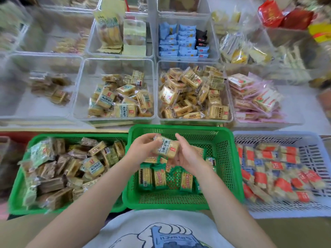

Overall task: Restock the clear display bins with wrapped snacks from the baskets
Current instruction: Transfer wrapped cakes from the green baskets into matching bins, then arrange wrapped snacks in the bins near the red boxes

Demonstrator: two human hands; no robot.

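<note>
Both my hands, left (143, 147) and right (186, 156), pinch one snack (167, 146) above the middle basket (227, 158). Beyond it sit clear bins (116, 68); baskets flank it, green (19, 185) and white (313, 140).

Both hands (143, 149) (186, 156) raised together, fingers curled.

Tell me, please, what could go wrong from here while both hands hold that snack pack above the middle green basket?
1. The two front clear bins hold similar tan packs: the left bin with blue-green labels, the right bin with darker ones. The held pack looks blue-green labelled, so it could land in the wrong one.
2. The left hand and right hand grip it by its edges; it might slip back into the green basket.
</note>
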